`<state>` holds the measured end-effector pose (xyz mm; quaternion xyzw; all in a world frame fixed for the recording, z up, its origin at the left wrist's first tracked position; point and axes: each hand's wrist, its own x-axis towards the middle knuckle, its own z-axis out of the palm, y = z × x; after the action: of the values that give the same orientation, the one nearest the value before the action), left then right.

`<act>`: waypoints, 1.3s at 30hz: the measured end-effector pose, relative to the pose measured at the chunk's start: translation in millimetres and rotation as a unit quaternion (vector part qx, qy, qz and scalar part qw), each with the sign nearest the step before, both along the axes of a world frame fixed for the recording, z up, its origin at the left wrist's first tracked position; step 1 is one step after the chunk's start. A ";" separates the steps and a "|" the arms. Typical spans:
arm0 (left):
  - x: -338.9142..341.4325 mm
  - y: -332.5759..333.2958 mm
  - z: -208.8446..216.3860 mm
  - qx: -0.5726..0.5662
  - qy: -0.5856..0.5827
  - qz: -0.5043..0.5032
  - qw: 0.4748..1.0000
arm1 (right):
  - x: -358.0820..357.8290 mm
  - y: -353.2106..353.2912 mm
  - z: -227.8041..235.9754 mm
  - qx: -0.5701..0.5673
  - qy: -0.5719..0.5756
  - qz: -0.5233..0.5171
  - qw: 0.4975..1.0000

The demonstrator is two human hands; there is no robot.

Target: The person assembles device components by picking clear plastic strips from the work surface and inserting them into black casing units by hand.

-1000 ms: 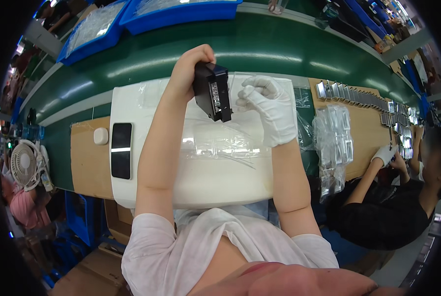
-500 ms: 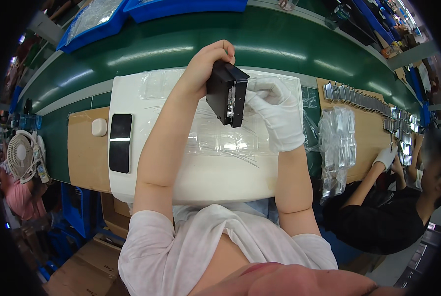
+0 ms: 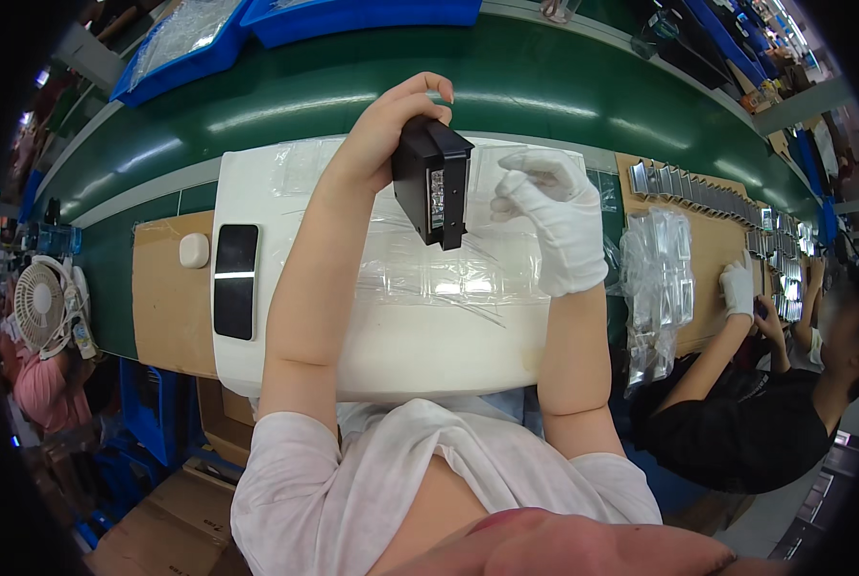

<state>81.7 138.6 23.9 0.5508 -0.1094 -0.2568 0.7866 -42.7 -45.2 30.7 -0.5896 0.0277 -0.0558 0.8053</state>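
My bare left hand (image 3: 396,125) grips a black box-shaped device (image 3: 420,173) from its far upper side, holding it above the table. The device is tilted, and a narrow side with a clear, shiny strip (image 3: 437,200) faces me. My right hand (image 3: 549,206), in a white glove, hovers a short way right of the device without touching it. Its fingers are bent and partly apart, and nothing shows in them. Beneath both hands, clear plastic sleeves (image 3: 410,274) lie on the white padded work surface (image 3: 420,355).
A black phone (image 3: 235,302) and a small white case (image 3: 194,251) lie at left. Wrapped metal parts (image 3: 655,278) and a row of metal pieces (image 3: 689,195) are at right, where a co-worker's gloved hand (image 3: 737,286) works. Blue trays (image 3: 362,21) stand at the back.
My right hand has moved right, away from the device. My left hand has shifted slightly left and turned the device, so more of its strip shows.
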 end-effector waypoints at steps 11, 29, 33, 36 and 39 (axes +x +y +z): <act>-4.9 -8.1 6.0 0.028 -0.026 0.053 0.998 | 4.3 6.2 -13.6 -0.049 -0.025 0.001 0.998; 4.0 4.7 -28.4 0.439 -0.564 0.271 0.644 | 17.4 16.7 -40.1 -0.354 -0.051 -0.049 0.933; -32.3 39.0 12.4 0.523 -0.397 0.194 0.729 | 15.2 22.5 -27.3 -0.457 0.032 0.029 0.888; -57.8 70.5 13.9 0.617 -0.394 0.144 0.666 | 12.8 26.9 -27.2 -0.504 0.045 0.065 0.860; -78.4 109.2 0.7 0.676 -0.357 0.073 0.640 | 11.0 25.5 -27.0 -0.554 0.014 0.080 0.828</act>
<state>3.3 247.7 24.5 0.9843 -0.1365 0.0157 0.1109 -31.7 -19.8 3.7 -0.9377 -0.0438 0.0117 0.3445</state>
